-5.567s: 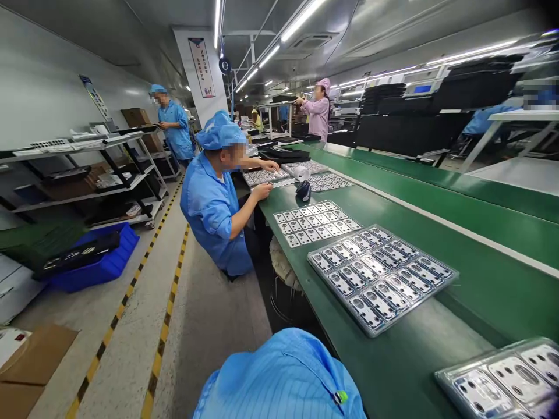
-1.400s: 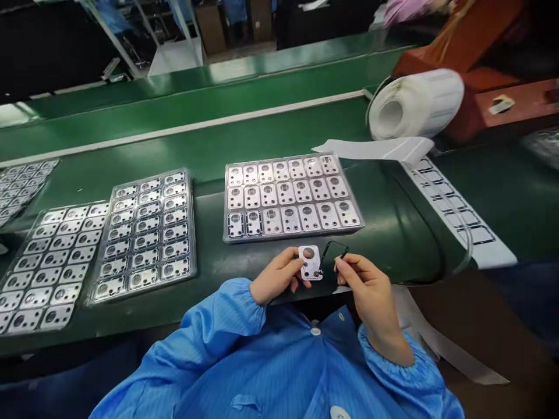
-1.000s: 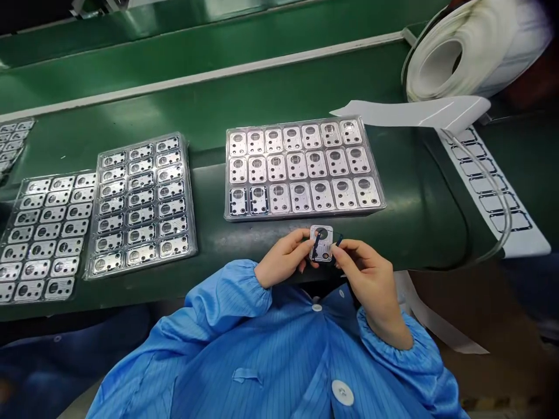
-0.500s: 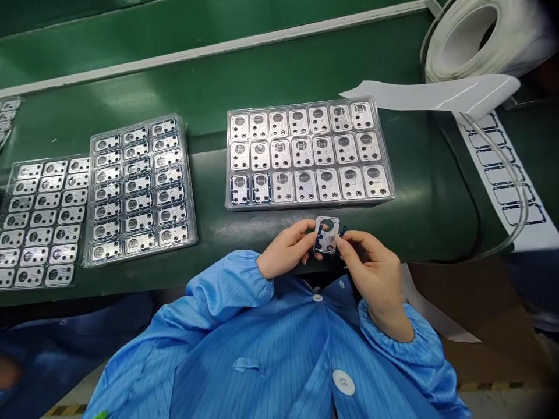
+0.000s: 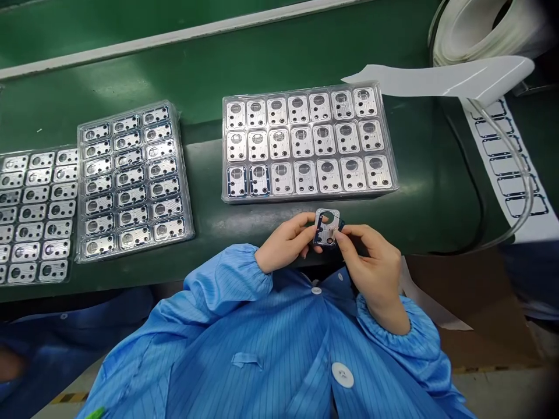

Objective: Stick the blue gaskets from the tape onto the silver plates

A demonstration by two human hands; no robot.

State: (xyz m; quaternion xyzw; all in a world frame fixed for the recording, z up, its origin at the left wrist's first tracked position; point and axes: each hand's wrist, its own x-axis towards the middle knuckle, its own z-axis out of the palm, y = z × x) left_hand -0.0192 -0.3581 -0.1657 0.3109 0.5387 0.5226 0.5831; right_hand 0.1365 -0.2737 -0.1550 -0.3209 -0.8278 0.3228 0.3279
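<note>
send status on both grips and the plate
Left grip holding metal plate. Right grip pinching dark frame at plate's right edge. Filled tray beyond, not blocking.

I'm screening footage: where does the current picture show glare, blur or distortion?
Head view: pale glare on the green table beside the rightmost tray. Head view: the white roll looks soft and stretched. Head view: left hand, right hand and held plate look fairly sharp.

I held the plate (image 5: 323,231) in my left hand (image 5: 288,241), before the first tray (image 5: 305,199); the frame (image 5: 341,223) lay partly on it, one side in my right hand (image 5: 371,259). Left on the surface (image 5: 428,192) lay the second tray (image 5: 186,180), then the third tray (image 5: 44,229); right, the strip (image 5: 502,166), the roll (image 5: 458,41) behind.
</note>
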